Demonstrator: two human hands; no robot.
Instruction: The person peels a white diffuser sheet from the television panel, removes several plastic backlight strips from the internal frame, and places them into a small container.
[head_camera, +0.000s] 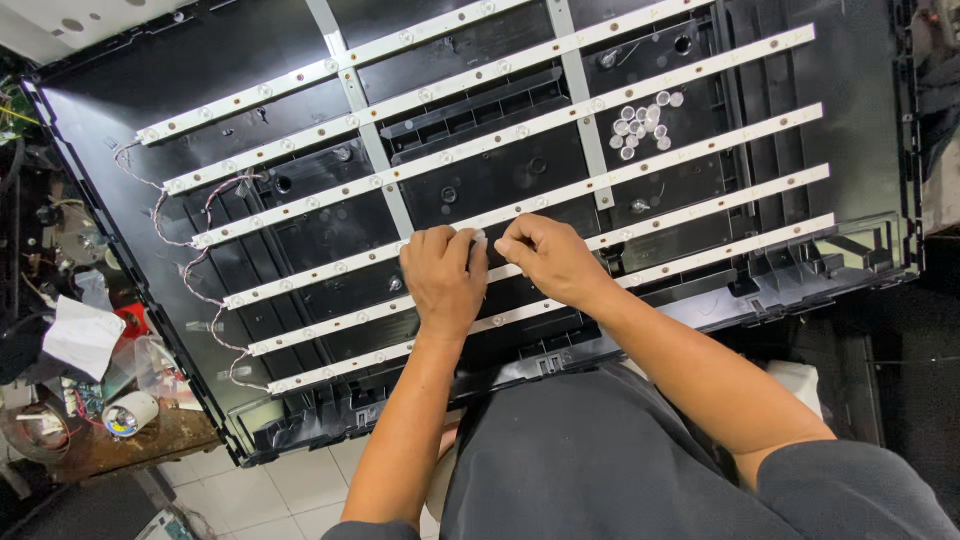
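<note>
Both hands (443, 275) (547, 258) mid-panel on one LED strip (700, 208), panel edge (560, 365) near.

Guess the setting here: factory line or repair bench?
Likely a small electronics repair bench. An opened black flat-panel back shell shows white strips with round lenses, both hands working on one; loose clear lens caps and cluttered spare parts sit nearby.

A large black opened flat-screen back panel (480, 200) fills the centre, tilted; no packages, labels or signs can be made out.
</note>
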